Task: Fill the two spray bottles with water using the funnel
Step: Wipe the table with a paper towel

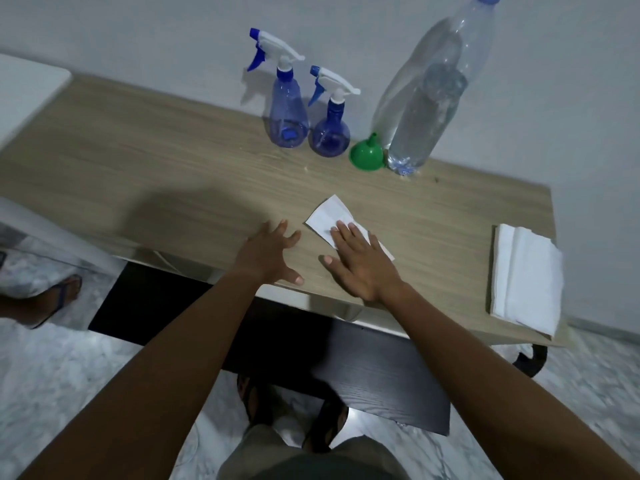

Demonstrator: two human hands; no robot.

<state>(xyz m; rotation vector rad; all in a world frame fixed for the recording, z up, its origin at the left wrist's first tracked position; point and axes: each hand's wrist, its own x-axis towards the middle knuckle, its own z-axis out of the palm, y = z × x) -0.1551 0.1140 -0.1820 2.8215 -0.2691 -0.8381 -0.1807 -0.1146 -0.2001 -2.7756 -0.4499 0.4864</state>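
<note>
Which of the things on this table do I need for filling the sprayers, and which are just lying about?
For the job:
taller spray bottle, head on
shorter spray bottle, head on
green funnel, spout up
big water bottle

Lying about:
white tissue, under the flat right hand
stack of napkins, far right; handy for spills, perhaps

Both bare arms reach out straight from the near corners and angle in toward the middle. Left grip [273, 252] is palm down, fingers spread wide and a bit clawed, thumb sticking out to the right. Right grip [360, 261] lies flat, fingers straight and pointing far-left, thumb out left. They're close together but not touching, and neither holds anything.
</note>
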